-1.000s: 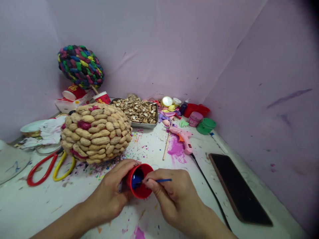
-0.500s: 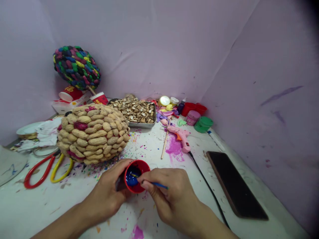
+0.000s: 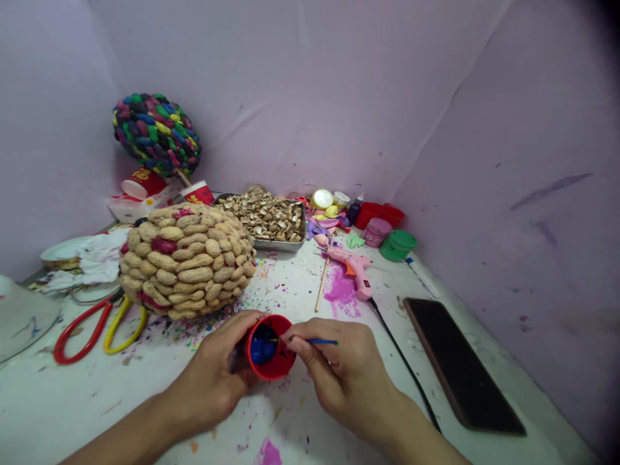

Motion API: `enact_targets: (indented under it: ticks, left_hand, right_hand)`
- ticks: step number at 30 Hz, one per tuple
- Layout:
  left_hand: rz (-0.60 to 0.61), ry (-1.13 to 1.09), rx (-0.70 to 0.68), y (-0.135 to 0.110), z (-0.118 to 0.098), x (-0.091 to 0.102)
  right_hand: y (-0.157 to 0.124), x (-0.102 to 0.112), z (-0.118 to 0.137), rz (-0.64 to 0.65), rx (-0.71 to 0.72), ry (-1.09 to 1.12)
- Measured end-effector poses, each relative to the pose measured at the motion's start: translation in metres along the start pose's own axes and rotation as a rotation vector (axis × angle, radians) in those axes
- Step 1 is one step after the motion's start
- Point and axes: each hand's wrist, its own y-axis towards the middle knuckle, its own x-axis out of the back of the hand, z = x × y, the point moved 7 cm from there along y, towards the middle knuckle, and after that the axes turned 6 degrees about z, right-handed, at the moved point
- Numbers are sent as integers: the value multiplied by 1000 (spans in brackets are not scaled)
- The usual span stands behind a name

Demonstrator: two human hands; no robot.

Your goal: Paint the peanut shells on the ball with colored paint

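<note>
My left hand is wrapped around a red cup, which tilts toward me and holds blue paint. Between the thumb and fingers of my right hand is a thin paintbrush with a blue handle; its tip reaches inside the cup. Just beyond my left hand rests a large rounded form covered in peanut shells, mostly plain tan with a few magenta shells.
Red-and-yellow-handled scissors lie left. Behind are a multicoloured shell ball and a metal tray of shells. A pink glue gun, its cord, paint pots and a phone are right.
The brush has drawn back a little to the right inside the cup, and its handle lies flatter. The whole view has shifted slightly.
</note>
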Motion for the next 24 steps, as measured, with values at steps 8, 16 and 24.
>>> enact_targets:
  ticks: [8,16,24]
  left_hand:
    - [-3,-13,7,0,1,0]
    - [-12,8,-9,0,0,0]
    - [-18,51,-55,-5,4,-1]
  right_hand:
    - [1,-2,0,53,-32,77]
    - [-1,1,11,24,94,-201]
    - [1,8,12,-3,62,28]
